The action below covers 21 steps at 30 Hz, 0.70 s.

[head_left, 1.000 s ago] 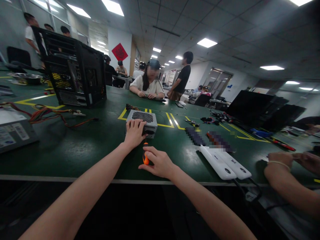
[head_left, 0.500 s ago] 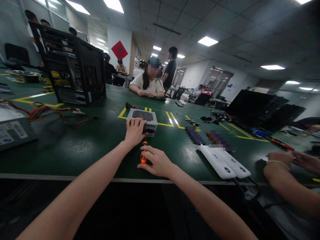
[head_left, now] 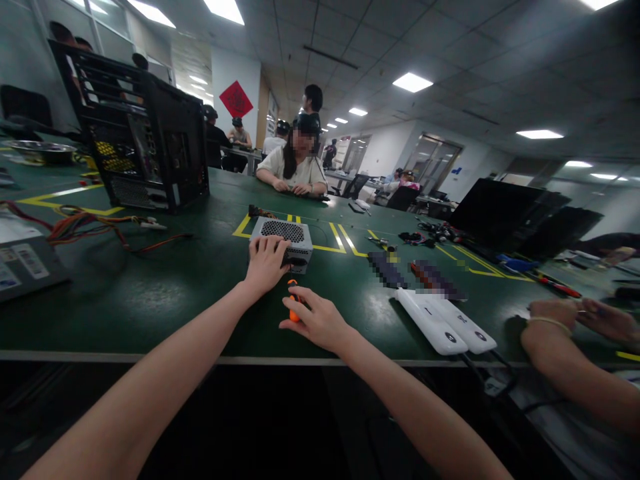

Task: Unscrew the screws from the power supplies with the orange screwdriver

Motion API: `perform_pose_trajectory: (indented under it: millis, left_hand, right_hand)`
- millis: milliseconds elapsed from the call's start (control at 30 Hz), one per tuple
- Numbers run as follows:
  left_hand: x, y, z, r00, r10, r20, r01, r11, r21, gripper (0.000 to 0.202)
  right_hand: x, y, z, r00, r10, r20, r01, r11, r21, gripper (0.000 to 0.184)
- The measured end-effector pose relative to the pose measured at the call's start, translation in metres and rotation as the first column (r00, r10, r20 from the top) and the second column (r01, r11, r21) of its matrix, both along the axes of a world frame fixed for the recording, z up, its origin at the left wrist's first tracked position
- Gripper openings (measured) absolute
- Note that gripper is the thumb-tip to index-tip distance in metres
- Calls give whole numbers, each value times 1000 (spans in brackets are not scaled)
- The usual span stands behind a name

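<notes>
A small silver power supply box [head_left: 293, 237] with a mesh top lies on the green table [head_left: 150, 293]. My left hand [head_left: 265, 263] rests on its near left corner, fingers curled over the edge. My right hand [head_left: 316, 321] is closed round an orange-handled screwdriver [head_left: 293, 301], whose tip points at the box's near face.
A black open computer case [head_left: 145, 150] stands at the back left, with loose coloured cables [head_left: 90, 227] before it. Two white power strips [head_left: 445, 327] lie to the right. Another person's hands [head_left: 575, 320] work at the far right. A seated person [head_left: 295, 170] faces me across the table.
The view has shifted slightly. My right hand with the screwdriver has edged up toward the box. A standing person in the background has walked left.
</notes>
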<state>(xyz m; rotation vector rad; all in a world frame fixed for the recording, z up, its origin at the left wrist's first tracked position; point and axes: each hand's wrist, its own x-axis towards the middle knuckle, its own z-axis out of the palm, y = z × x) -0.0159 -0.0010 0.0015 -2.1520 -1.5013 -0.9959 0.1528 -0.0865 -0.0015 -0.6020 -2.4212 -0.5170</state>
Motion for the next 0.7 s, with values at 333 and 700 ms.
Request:
perform_pose_trajectory:
  millis: [333, 700]
  left_hand:
    - [3, -5, 3, 1000, 24, -11, -24, 1000, 11, 47]
    - [3, -1, -1, 1000, 13, 6, -13, 999, 29, 47]
  right_hand:
    - [3, 5, 0, 972, -137, 191, 70, 944, 322, 19]
    - [-9, 6, 1, 978, -137, 158, 71, 928, 366, 14]
